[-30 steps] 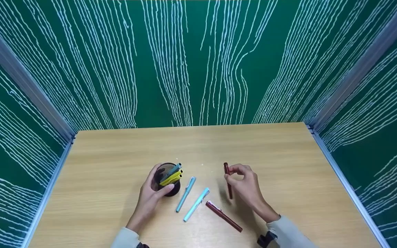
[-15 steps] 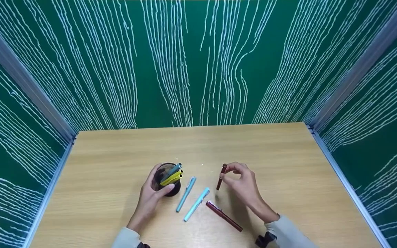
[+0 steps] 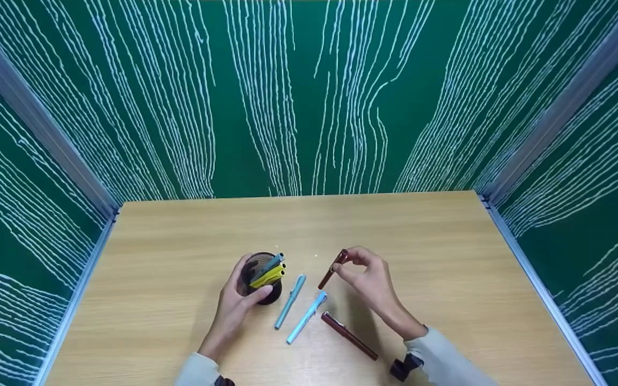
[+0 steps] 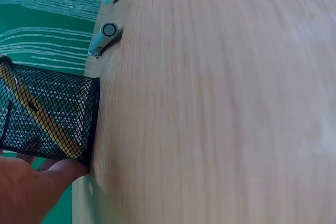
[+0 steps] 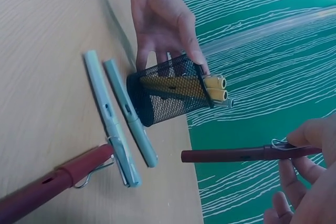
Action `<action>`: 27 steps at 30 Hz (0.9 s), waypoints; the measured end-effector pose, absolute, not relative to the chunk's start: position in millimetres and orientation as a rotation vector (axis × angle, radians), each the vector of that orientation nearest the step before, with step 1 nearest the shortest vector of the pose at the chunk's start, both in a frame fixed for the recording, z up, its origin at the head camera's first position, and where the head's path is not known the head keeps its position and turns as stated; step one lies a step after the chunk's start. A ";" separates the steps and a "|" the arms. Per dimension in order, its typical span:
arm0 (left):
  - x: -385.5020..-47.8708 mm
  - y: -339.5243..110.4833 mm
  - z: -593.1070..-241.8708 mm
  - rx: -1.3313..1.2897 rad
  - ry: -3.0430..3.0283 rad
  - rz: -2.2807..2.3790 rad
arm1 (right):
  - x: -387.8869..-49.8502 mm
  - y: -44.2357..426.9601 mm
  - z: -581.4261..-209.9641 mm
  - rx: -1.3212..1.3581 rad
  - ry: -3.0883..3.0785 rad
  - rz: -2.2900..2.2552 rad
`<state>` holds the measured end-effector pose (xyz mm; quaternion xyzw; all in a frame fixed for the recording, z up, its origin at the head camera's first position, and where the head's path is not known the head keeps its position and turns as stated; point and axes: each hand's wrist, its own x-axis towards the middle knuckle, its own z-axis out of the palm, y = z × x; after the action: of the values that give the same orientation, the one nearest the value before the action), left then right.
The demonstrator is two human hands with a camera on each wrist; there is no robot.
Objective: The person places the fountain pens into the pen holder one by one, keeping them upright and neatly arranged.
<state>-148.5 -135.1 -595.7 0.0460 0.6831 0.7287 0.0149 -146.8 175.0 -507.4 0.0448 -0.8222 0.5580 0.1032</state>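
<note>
My left hand (image 3: 235,303) grips a black mesh pen cup (image 5: 173,100) that stands on the table. Two yellow pens (image 3: 270,276) and a teal pen (image 3: 272,264) lean inside it, their ends above the rim. To the right, my right hand (image 3: 369,273) pinches a dark red pen (image 3: 332,269) near its clip end, held above the table and slanting down toward the left. Between the hands lie a teal pen (image 3: 289,302) and a light blue pen (image 3: 307,317). Another dark red pen (image 3: 349,335) lies nearer the front, below my right hand.
The wooden table (image 3: 180,236) is bounded by green walls (image 3: 309,107) with white wavy lines. Metal rails (image 3: 545,289) run along its left and right sides. In the left wrist view, bare tabletop (image 4: 210,103) stretches in front of the cup.
My right hand has carried the dark red pen leftward, toward the cup, and tilted it from near upright to a slant. My left hand and the cup stay in place.
</note>
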 end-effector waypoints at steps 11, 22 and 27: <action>-147.9 -135.8 -594.9 0.154 2.159 2.252 | -162.7 163.9 -487.0 0.103 -2.381 1.780; -148.4 -135.6 -594.6 0.164 2.216 2.217 | -176.3 155.2 -472.4 0.132 -2.318 1.861; -146.7 -135.8 -595.2 0.127 2.224 2.200 | -181.1 146.7 -472.1 0.157 -2.294 1.907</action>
<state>-146.7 -135.8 -595.2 0.0407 0.7104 0.7026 0.0054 -181.1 146.7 -472.1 0.0523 -0.7656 0.6365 0.0770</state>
